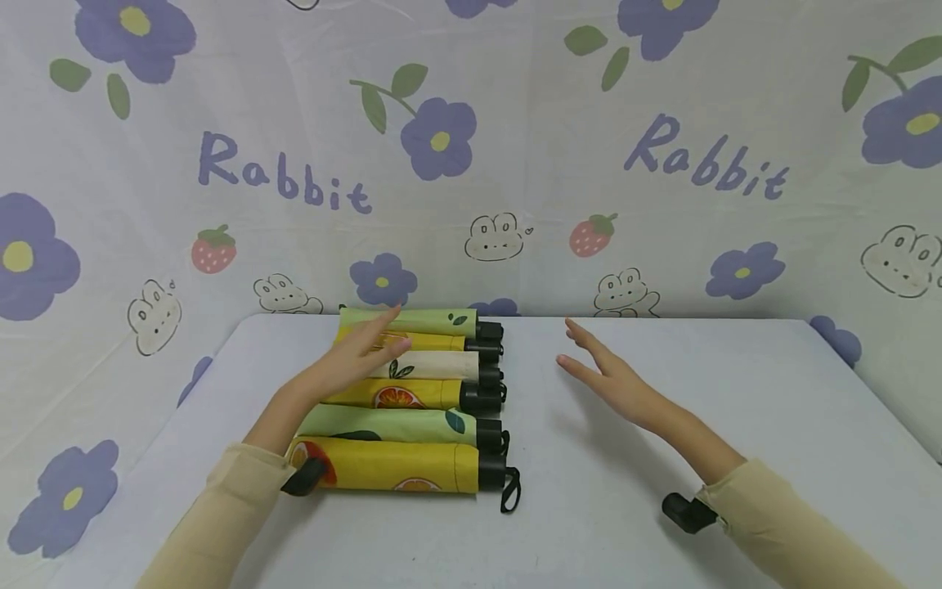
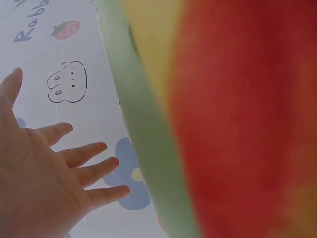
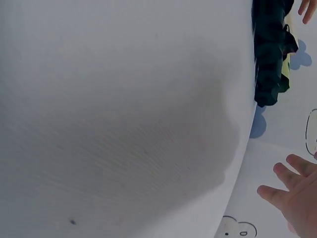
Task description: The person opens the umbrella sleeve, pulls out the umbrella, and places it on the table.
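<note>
Several folded umbrellas lie side by side in a stack of rows on the table, their black handles all pointing right. The nearest is a yellow umbrella (image 1: 383, 468) with orange-slice prints and a wrist loop; behind it come a green umbrella (image 1: 423, 427), another yellow one, a cream umbrella (image 1: 445, 365), and a yellow and a green one at the back. My left hand (image 1: 349, 360) is over their left part, fingers extended and holding nothing; its left wrist view shows the fingers spread. Right of the handles, my right hand (image 1: 616, 383) is raised above the table, fingers extended, holding nothing.
A white table (image 1: 589, 523) carries the umbrellas. Behind it hangs a white cloth (image 1: 545, 147) printed with flowers, rabbits and strawberries. A black wrist device (image 1: 688, 513) is on the right sleeve, and another (image 1: 304, 476) on the left, close to the nearest umbrella.
</note>
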Motion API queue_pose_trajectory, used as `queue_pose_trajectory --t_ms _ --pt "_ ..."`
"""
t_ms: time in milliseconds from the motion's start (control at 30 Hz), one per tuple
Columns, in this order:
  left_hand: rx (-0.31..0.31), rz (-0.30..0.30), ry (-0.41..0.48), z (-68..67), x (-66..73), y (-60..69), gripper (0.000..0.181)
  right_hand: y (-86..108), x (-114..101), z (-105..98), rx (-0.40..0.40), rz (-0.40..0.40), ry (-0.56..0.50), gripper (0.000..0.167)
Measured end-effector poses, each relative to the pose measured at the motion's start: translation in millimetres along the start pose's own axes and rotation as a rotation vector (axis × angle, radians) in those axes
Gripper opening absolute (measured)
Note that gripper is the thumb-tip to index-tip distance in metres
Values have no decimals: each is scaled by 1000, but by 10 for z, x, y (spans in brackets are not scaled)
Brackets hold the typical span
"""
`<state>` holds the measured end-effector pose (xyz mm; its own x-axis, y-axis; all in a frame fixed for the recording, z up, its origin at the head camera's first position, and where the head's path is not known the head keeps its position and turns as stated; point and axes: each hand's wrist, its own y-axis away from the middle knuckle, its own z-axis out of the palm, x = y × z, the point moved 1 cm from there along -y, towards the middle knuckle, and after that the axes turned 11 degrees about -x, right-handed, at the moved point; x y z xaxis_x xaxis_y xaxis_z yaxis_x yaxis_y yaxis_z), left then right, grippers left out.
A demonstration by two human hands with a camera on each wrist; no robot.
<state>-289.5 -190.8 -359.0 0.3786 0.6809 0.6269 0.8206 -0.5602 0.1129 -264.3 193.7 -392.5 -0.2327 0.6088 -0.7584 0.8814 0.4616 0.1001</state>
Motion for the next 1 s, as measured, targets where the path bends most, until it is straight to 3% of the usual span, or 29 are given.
queue_pose_trajectory --t_ms 400,667,1000 --pt "-21 -28 66 85 -10 205 76 112 -45 194 -62 -50 -75 72" --pt "-23 85 67 149 -40 309 78 126 6 344 -76 -142 -110 73" --pt "-57 77 77 229 -22 481 76 179 0 465 -127 -167 -147 72"
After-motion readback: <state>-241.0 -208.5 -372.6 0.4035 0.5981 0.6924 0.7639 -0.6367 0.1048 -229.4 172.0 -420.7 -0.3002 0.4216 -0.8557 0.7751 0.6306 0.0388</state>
